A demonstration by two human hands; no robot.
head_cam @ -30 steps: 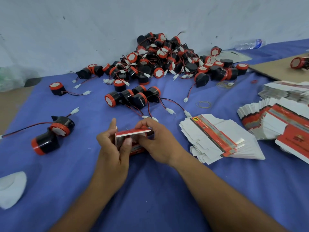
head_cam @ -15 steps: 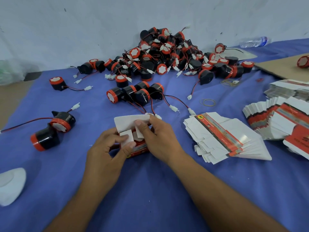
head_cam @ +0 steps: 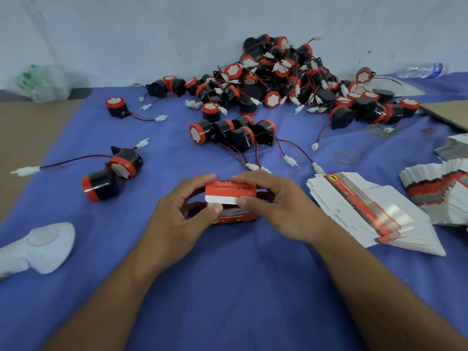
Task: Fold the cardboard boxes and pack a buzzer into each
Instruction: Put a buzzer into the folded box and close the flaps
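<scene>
Here, at the centre of the frame, the left hand [head_cam: 177,219] and the right hand [head_cam: 276,209] both pinch a small red cardboard box [head_cam: 231,202], fingers curled round its ends, its top flap bent over. It sits low over the blue cloth [head_cam: 228,287]. A heap of buzzers [head_cam: 278,82] lies at upper centre, flat box blanks [head_cam: 367,211] at right.

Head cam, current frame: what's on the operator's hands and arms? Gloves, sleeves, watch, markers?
Nothing worn that shows. The left hand and right hand are bare: no gloves, rings or tape. The left forearm and right forearm are bare down to the frame's bottom edge: no sleeve, watch, wristband, cable or tracking marker in view.
</scene>
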